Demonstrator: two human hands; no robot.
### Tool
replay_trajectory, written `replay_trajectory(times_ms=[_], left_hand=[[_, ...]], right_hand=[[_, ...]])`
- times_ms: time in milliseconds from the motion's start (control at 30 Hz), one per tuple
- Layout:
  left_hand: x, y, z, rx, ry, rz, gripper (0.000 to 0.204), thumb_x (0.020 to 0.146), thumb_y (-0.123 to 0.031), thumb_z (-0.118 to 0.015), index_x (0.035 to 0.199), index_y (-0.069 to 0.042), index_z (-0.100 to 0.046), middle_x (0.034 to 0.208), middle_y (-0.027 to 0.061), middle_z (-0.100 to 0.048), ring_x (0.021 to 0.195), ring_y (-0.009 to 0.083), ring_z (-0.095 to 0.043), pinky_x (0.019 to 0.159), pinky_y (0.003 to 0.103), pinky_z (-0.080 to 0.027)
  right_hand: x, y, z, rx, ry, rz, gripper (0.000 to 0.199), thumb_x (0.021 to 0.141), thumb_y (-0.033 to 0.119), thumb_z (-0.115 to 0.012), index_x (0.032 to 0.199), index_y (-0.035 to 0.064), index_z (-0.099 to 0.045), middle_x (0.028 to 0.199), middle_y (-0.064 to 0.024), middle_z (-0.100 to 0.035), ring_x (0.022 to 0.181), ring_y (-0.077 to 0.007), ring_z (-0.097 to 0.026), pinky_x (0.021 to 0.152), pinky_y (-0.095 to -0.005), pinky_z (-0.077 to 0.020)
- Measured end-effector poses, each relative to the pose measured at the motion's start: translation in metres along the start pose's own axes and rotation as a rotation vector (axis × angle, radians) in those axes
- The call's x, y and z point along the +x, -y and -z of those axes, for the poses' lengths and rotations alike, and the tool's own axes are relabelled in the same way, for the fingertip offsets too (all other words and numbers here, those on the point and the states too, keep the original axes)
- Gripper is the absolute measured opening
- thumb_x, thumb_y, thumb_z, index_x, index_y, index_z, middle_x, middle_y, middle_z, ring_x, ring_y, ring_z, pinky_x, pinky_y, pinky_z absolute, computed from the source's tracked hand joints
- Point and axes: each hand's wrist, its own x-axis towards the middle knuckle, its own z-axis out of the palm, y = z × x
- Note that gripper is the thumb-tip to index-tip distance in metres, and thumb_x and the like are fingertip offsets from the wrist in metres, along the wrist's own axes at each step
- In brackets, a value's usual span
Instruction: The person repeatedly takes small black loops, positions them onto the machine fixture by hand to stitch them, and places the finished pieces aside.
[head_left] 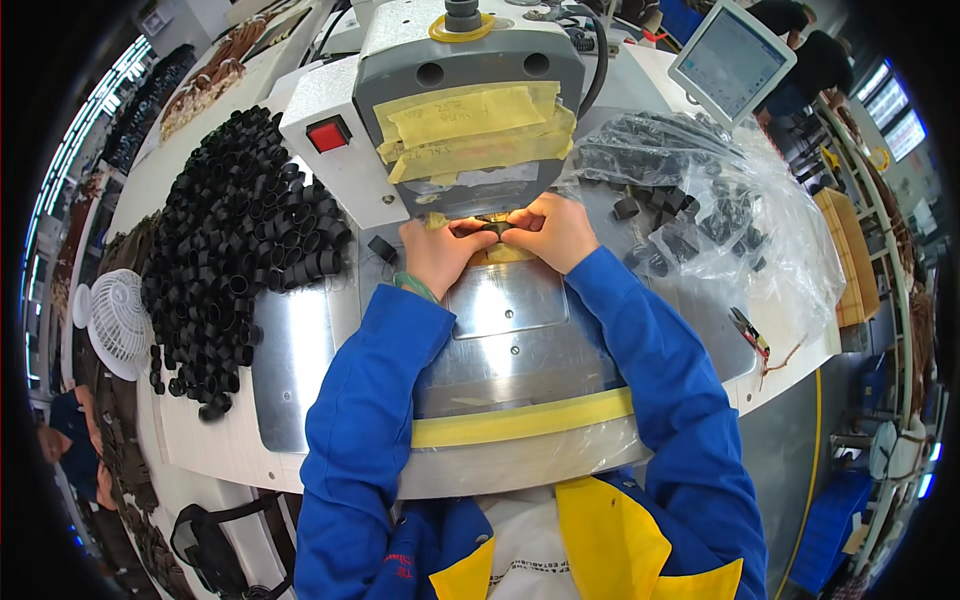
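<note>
Under the head of an industrial machine, likely a sewing machine (470, 115), my two hands meet. My left hand (437, 252) pinches the left side of a small dark band (494, 229), its thumb and fingertips pressed together. From the other side my right hand (552, 232) grips the same band. The fingers cover most of it, and the machine head hides what is just behind. Beside my left wrist lies a single black loop (382, 248) on the metal bed (510, 365).
A large pile of black loops (235, 230) spreads to the left, by a white fan (118, 322). On the right are a clear plastic bag (780, 240) with more loops, snips (748, 330) and a tilted screen (732, 62). Yellow tape (520, 418) crosses the near edge.
</note>
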Motion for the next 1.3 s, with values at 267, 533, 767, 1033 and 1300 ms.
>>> replay_trajectory(times_ms=[267,533,767,1033,1300], left_hand=[[-0.001,-0.001,0.002,-0.056,0.014,0.027,0.022,0.06,-0.027,-0.073,0.067,-0.006,-0.067,0.064,0.005,-0.064,0.059,0.0159,-0.06,0.066,0.026,-0.043],[0.001,-0.001,0.003,-0.063,0.001,-0.018,0.023,0.058,-0.027,-0.074,0.066,-0.006,-0.066,0.064,0.003,-0.064,0.061,0.0157,-0.06,0.067,0.027,-0.04],[0.0,-0.002,0.004,-0.062,-0.007,-0.02,0.024,0.058,-0.026,-0.075,0.066,-0.005,-0.065,0.065,0.0032,-0.064,0.059,0.0158,-0.059,0.067,0.028,-0.041],[0.0,-0.006,0.01,-0.185,0.053,0.045,0.017,0.062,-0.005,-0.072,0.073,0.003,-0.063,0.068,0.0039,-0.062,0.062,0.0083,-0.056,0.058,0.022,-0.046],[0.001,-0.004,0.002,-0.198,0.043,0.114,0.022,0.058,-0.021,-0.075,0.069,-0.005,-0.066,0.068,0.0025,-0.064,0.064,0.0133,-0.059,0.068,0.025,-0.042]], right_hand=[[0.0,0.001,0.0,-0.046,-0.003,0.064,0.02,0.059,0.018,-0.072,0.07,0.0034,-0.063,0.068,-0.0093,-0.057,0.062,-0.0216,-0.057,0.058,-0.0304,-0.0461],[0.0,0.002,0.0,-0.062,-0.008,0.059,0.019,0.059,0.017,-0.071,0.07,0.0032,-0.063,0.068,-0.0091,-0.056,0.061,-0.0221,-0.057,0.058,-0.0302,-0.046],[0.0,0.003,0.0,-0.044,-0.012,0.062,0.019,0.06,0.018,-0.071,0.07,0.0037,-0.063,0.068,-0.0088,-0.056,0.062,-0.0218,-0.057,0.058,-0.0298,-0.046],[0.002,-0.002,-0.005,-0.109,-0.019,0.103,0.023,0.059,0.02,-0.072,0.074,0.0034,-0.065,0.068,-0.0086,-0.056,0.059,-0.0189,-0.056,0.056,-0.0278,-0.0451],[0.002,-0.009,-0.005,-0.116,-0.023,0.104,0.024,0.06,0.022,-0.072,0.075,0.0046,-0.066,0.068,-0.0091,-0.056,0.061,-0.0201,-0.055,0.057,-0.0285,-0.0444]])
